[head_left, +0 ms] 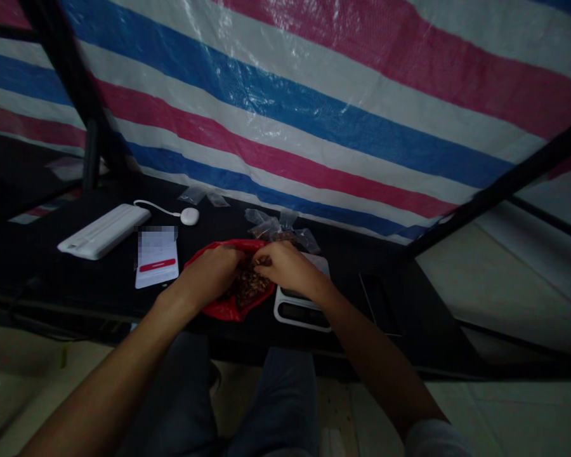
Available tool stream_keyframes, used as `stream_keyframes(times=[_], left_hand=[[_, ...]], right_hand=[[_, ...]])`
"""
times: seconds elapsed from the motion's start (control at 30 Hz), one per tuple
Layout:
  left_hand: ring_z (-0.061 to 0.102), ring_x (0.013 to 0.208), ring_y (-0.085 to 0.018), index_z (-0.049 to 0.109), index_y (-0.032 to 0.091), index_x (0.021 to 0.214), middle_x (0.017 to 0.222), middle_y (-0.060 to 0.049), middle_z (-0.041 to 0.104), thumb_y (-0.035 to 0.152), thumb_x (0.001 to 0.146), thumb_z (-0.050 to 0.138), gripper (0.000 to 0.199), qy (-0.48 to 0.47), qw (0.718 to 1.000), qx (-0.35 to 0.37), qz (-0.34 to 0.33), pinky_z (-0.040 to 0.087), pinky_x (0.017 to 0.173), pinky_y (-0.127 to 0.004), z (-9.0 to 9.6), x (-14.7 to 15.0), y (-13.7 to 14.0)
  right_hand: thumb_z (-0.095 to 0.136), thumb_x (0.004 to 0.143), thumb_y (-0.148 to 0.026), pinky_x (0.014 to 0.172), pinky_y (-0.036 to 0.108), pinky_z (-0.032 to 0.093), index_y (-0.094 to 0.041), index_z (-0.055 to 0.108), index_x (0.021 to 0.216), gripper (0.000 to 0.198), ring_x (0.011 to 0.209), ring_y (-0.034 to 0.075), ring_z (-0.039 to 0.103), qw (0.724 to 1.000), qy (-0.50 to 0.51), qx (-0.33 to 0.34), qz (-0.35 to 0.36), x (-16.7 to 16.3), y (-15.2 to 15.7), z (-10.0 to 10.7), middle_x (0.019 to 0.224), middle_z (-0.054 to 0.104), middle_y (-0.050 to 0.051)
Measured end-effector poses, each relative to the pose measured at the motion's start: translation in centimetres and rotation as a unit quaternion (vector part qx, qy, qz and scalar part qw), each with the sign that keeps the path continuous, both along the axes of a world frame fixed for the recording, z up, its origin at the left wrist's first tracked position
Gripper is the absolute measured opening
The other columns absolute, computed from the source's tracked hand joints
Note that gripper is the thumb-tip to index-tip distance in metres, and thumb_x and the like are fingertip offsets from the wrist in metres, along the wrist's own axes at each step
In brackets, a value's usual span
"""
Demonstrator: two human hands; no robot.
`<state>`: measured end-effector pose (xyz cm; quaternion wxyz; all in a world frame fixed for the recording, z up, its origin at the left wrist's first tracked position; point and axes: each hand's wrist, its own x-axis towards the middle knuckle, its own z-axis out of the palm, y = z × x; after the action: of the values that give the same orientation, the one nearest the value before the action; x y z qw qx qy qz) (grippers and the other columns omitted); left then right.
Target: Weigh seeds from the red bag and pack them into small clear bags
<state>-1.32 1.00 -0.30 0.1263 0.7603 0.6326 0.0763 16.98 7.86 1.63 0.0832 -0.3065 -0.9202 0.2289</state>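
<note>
A red plastic bag (228,310) lies spread on the black table, holding a heap of small brown pieces (251,285) that look like nuts or seeds. My left hand (217,270) is curled over the bag's left side. Its fingertips dip toward the heap, and whatever they grip is hidden. From the right, my right hand (288,265) reaches over the heap with thumb and fingers pinched together. Anything between them is too small and dark to name. Under my right wrist sits a white digital scale (295,322), partly covered by the hand and forearm.
Small clear plastic bags (266,225) lie behind the red bag, some with brown contents. To the left are a white card (157,266), a white elongated device (107,231) and a round white puck (189,216) on a cable. A dark flat tray-like object (380,304) lies right. Striped sheeting (285,139) hangs behind.
</note>
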Motion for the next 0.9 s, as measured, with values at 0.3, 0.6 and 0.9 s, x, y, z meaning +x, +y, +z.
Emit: stream_keyframes(times=[0.3, 0.6, 0.9], left_hand=[[0.075, 0.101, -0.027, 0.076, 0.019, 0.100, 0.106, -0.011, 0.080, 0.013, 0.092, 0.051, 0.027, -0.020, 1.000, -0.005, -0.008, 0.053, 0.086, -0.035, -0.5, -0.5, 0.2], [0.074, 0.110, -0.032, 0.074, 0.024, 0.123, 0.124, -0.011, 0.076, 0.023, 0.094, 0.054, 0.036, 0.026, 0.999, -0.026, 0.023, 0.056, 0.088, -0.039, 0.8, 0.4, -0.5], [0.073, 0.113, -0.032, 0.076, 0.024, 0.120, 0.126, -0.012, 0.075, 0.029, 0.095, 0.056, 0.032, 0.024, 0.999, -0.017, 0.023, 0.057, 0.093, -0.041, 0.6, 0.1, -0.6]], right_hand=[[0.071, 0.088, -0.015, 0.077, 0.028, 0.054, -0.020, 0.083, 0.098, 0.016, 0.086, 0.021, 0.076, 0.997, 0.030, -0.020, -0.063, 6.4, 1.5, 4.2, 0.095, 0.083, 0.005], [0.069, 0.085, -0.011, 0.070, 0.026, 0.050, -0.019, 0.084, 0.099, 0.022, 0.082, 0.021, 0.077, 0.992, -0.119, -0.021, -0.045, 10.2, 2.9, 5.8, 0.091, 0.083, 0.003], [0.072, 0.079, -0.006, 0.071, 0.026, 0.050, -0.023, 0.085, 0.088, 0.023, 0.084, 0.022, 0.077, 0.991, -0.135, -0.016, -0.016, 9.0, 4.0, 5.6, 0.088, 0.084, 0.003]])
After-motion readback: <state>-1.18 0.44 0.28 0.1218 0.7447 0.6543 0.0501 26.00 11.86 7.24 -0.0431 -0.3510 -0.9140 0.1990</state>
